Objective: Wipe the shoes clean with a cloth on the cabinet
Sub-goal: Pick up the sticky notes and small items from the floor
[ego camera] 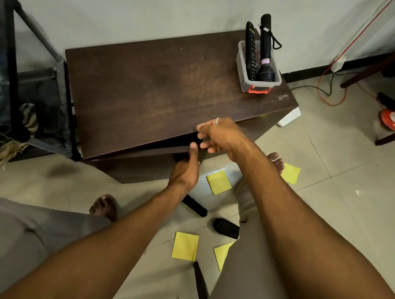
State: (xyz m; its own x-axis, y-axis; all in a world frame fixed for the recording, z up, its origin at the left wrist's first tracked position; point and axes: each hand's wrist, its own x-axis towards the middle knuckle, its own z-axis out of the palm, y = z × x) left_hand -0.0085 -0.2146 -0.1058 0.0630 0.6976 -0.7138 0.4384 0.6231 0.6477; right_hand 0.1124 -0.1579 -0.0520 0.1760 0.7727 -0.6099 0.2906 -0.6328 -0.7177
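Holding both hands at the near edge of the cabinet [173, 86], close together but not touching. Gripping the front panel [142, 165] just under the top with the left hand [185, 169], laying the thumb over the panel's upper edge and hiding the fingers behind it. Keeping the right hand [217, 136] at the edge of the top, just right of and beyond the left thumb, curling the fingers; not possible to tell whether clamping on anything.

Finding neither shoes nor cloth on the cabinet top. Judging them likely to be sitting inside, behind the gripped panel, though not confirming this.

Noting on the floor [332, 186], near the feet: a dark rounded object [226, 228], possibly a shoe but too indistinct to say; a black brush-like piece [194, 205]; several yellow paper sheets [218, 182].

Noting at the far right corner of the top: a clear plastic tub [246, 79] carrying a remote control [250, 50] and a torch [266, 50], both standing upright.

Expecting the shoes to be handling light, stiff in the sole and yielding in the upper, possibly dusty. Recommending taking hold at the heel or with fingers inside the opening, leaving the outer surface free for wiping. Expecting the cloth to be soft and limp, bunching readily in one hand.
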